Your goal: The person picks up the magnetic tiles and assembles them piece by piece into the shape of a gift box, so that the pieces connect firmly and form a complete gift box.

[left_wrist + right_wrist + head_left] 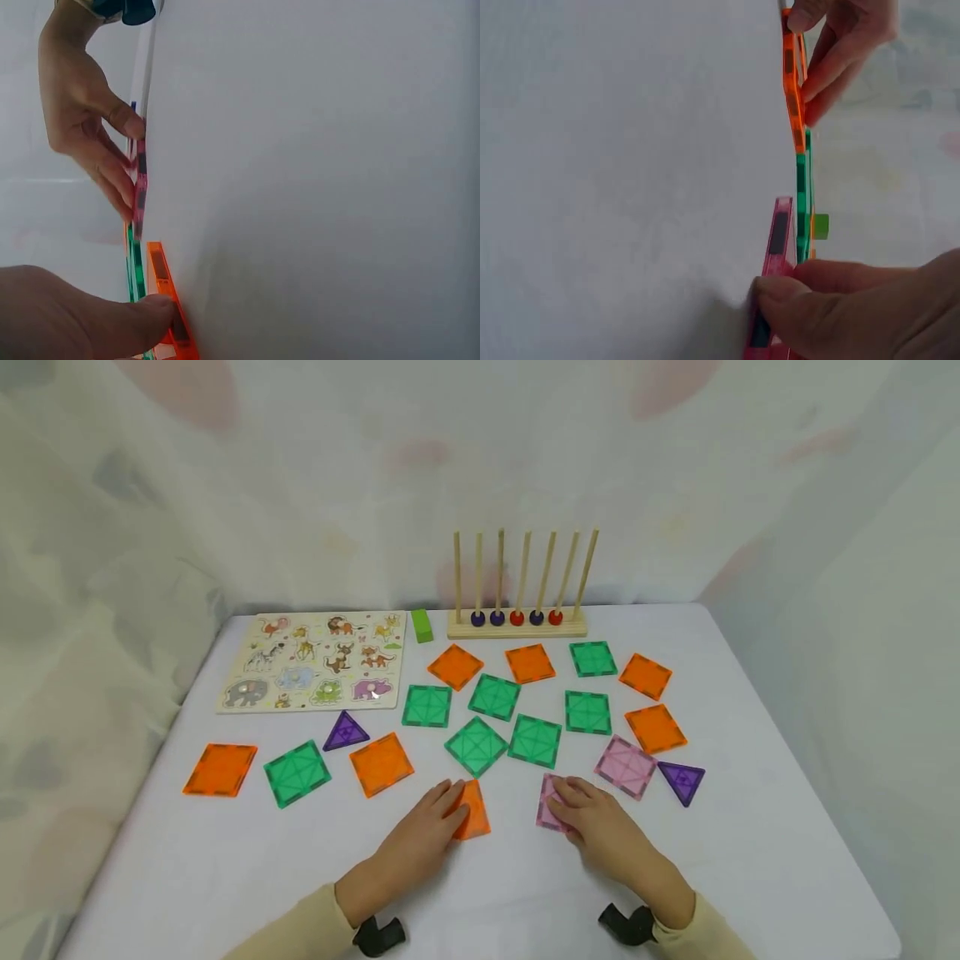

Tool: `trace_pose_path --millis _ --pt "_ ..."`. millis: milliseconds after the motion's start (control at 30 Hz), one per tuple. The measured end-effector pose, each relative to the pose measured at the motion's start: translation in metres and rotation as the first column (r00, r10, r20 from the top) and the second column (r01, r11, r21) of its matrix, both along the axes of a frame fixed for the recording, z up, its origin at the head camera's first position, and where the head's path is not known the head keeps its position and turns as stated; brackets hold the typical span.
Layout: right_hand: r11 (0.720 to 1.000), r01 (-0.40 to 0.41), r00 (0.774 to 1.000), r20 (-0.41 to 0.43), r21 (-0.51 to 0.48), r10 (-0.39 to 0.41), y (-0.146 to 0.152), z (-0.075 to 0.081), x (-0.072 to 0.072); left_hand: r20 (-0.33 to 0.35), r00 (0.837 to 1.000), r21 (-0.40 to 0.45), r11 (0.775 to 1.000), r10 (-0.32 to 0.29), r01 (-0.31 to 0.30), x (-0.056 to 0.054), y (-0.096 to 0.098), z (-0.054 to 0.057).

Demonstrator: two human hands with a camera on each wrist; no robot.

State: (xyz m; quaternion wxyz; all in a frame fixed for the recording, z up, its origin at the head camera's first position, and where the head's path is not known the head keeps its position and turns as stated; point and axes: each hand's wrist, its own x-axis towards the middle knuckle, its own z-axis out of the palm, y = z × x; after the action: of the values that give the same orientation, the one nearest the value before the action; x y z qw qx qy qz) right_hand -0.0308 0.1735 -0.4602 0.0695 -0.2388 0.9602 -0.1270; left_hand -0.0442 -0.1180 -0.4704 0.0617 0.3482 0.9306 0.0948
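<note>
Left hand (422,833): pinching one orange tile (476,814). Right hand (609,837): pinching one pink tile (545,815). Other tiles (427,706): lying flat, unstacked (work seemingly just begun, most left).

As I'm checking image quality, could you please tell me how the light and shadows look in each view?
Head: soft, fairly even light on the table; left wrist: greyer, a faint shadow beside the held orange tile; right wrist: greyish too, a darker shadow beside the held pink tile.

Tiles (475,815) look smooth plastic — the rack (517,632) wood
</note>
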Motion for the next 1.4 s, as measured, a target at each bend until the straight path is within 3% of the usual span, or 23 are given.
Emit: trace_pose_path --millis 233,567,900,1033,1200,1267,1400 --pt "0.993 -0.112 0.992 0.049 -0.04 0.114 -0.01 0.0 0.002 0.068 0.997 -0.005 0.999 -0.049 0.049 0.006 0.011 0.003" --pt "0.974 -0.214 0.975 0.052 -0.067 0.218 -0.017 0.001 -0.008 -0.016 0.992 -0.081 0.989 -0.127 0.125 0.001 0.026 0.008" --pt "0.974 -0.17 0.981 0.066 -0.149 0.182 -0.019 -0.007 -0.01 0.041 0.996 -0.082 0.993 -0.083 0.086 -0.002 0.027 0.01" --pt "0.976 -0.08 0.995 0.034 -0.2 0.089 -0.017 -0.004 -0.018 0.069 0.997 -0.018 1.0 -0.023 0.024 -0.007 0.026 0.012" --pt "0.978 0.043 0.997 -0.059 -0.202 -0.056 -0.012 -0.001 -0.04 0.061 0.997 0.042 0.998 0.05 -0.053 -0.023 0.03 0.018" --pt "0.982 0.076 0.996 -0.043 -0.172 -0.084 -0.011 0.0 -0.049 0.034 0.998 0.032 0.998 0.059 -0.06 -0.032 0.033 0.02" --pt "0.992 0.08 0.994 0.086 -0.102 -0.071 -0.013 0.001 -0.058 0.014 0.999 -0.056 0.997 0.049 -0.048 -0.048 0.037 0.019"
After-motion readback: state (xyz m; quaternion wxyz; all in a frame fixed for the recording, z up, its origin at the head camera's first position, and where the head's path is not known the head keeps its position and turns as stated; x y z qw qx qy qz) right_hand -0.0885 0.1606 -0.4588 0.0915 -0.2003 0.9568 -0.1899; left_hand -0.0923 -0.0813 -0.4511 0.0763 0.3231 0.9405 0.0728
